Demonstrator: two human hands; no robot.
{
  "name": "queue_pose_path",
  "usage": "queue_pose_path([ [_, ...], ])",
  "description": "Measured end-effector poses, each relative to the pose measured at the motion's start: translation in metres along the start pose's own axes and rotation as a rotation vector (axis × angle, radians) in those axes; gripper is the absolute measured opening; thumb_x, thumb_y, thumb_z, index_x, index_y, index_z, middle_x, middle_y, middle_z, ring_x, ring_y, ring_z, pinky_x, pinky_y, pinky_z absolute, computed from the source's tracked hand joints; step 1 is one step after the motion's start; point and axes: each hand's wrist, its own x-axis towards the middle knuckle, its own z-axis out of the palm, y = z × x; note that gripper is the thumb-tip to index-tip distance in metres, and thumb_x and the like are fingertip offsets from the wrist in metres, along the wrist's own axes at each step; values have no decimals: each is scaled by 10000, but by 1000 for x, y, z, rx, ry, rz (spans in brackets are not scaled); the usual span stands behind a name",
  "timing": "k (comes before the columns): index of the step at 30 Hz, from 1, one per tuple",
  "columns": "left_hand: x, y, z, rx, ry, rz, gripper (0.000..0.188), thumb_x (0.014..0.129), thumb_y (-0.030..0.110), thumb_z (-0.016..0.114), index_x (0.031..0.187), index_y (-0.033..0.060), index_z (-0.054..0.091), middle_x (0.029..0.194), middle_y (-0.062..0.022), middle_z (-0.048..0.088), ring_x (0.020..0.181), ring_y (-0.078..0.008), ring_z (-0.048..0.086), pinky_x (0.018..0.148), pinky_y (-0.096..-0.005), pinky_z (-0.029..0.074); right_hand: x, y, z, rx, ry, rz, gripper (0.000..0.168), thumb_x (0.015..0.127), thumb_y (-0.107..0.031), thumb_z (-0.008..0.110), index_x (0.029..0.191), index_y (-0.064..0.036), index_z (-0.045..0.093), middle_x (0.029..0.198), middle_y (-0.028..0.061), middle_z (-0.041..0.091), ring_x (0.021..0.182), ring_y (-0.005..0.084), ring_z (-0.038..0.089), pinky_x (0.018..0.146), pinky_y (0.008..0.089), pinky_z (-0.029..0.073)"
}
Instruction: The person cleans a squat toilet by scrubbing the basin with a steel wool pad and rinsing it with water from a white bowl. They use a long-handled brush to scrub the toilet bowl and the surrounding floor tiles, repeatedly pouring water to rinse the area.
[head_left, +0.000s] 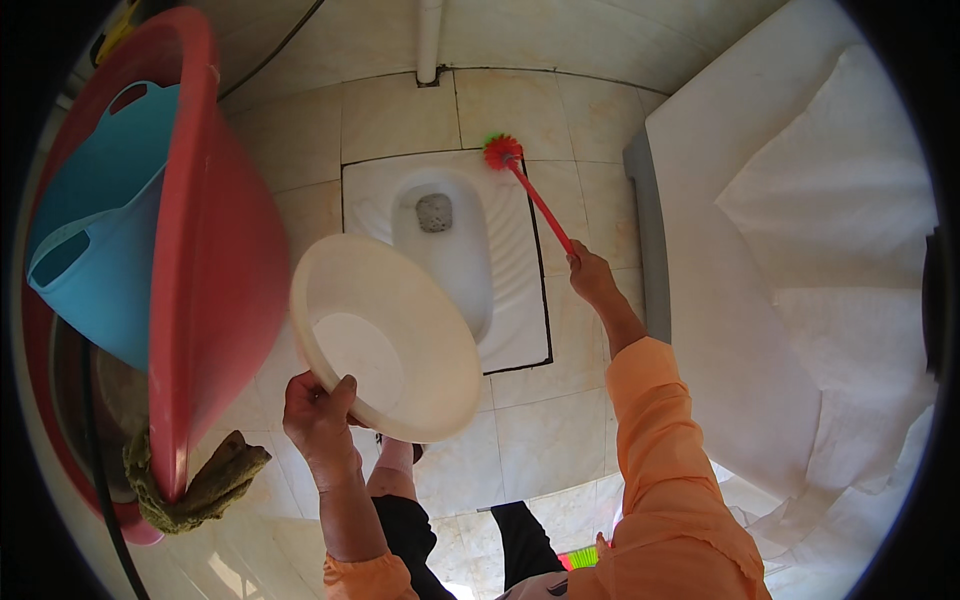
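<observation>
My left hand (324, 420) grips the rim of a cream plastic basin (427, 330), thumb on the inside. The basin is tilted, and no water shows in it. Part of a white ceramic squat toilet (514, 300) is hidden behind the basin. A grey, pitted piece (434, 213) sits at the far end of the toilet's bowl. In my right hand (590, 276) is the handle of a red toilet brush (547, 214). Its round head of red and green bristles is over the toilet's far right corner; whether it touches the surface I cannot tell.
A big red plastic tub (225, 247) stands on edge at the left with a blue flexible bucket (105, 217) inside. A dark green rag (202, 487) hangs over its rim. On the right is a white appliance (720, 225) under a white cloth (847, 202). A pipe (429, 37) meets the tiled floor.
</observation>
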Motion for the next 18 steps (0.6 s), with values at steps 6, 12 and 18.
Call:
queue_pose_path([
  [6, 3, -4, -3, -29, -22, 13, 171, 730, -17, 642, 866, -13, 537, 744, -65, 544, 565, -136, 549, 411, -258, 495, -4, -31, 45, 75, -145, 174, 290, 927, -190, 427, 1192, -79, 464, 809, 200, 629, 754, 390, 612, 656, 471, 485],
  [12, 5, -5, -6, 5, -6, -6, 183, 719, -36, 647, 858, -10, 532, 725, -52, 545, 555, -126, 550, 410, -252, 497, 4, -71, 85, 44, -195, -64, 339, 922, -194, 432, 1246, -99, 462, 857, 187, 644, 820, 378, 615, 720, 465, 484],
  [18, 3, -14, -28, -45, 14, -40, 186, 716, -45, 648, 854, -16, 527, 724, -64, 555, 527, -121, 544, 398, -248, 485, 25, -96, 88, 37, -211, -120, 314, 912, -163, 445, 1216, -84, 460, 822, 189, 641, 782, 377, 617, 673, 468, 485],
])
